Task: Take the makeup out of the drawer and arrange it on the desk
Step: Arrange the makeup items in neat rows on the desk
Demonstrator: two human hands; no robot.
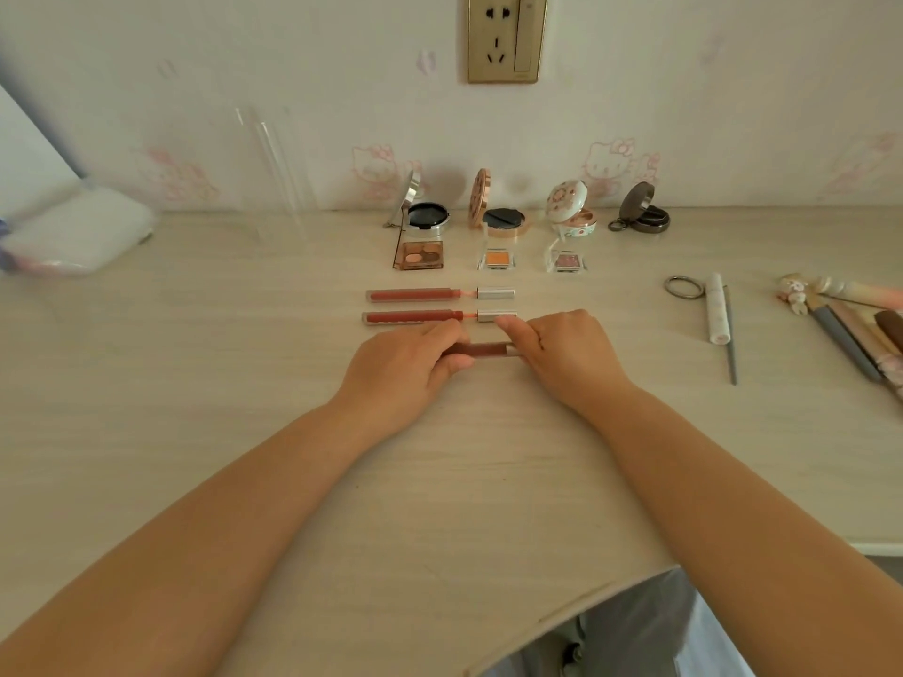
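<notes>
Both hands, left hand [410, 364] and right hand [562, 354], were closed on a lip-gloss tube [481, 350], judged light, rigid, slippery, best gripped at its ends above the desk [244, 383].

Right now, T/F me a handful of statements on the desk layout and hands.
1. Both hands hold the same lip gloss tube. True: left hand and right hand grip its ends.
2. Two opened lip glosses lie beyond the hands. True.
3. All four compacts are closed. False: all stand open.
4. The scissors lie left of the hands. False: they lie to the right.
5. Three small eyeshadow pans sit before the compacts. True.
</notes>
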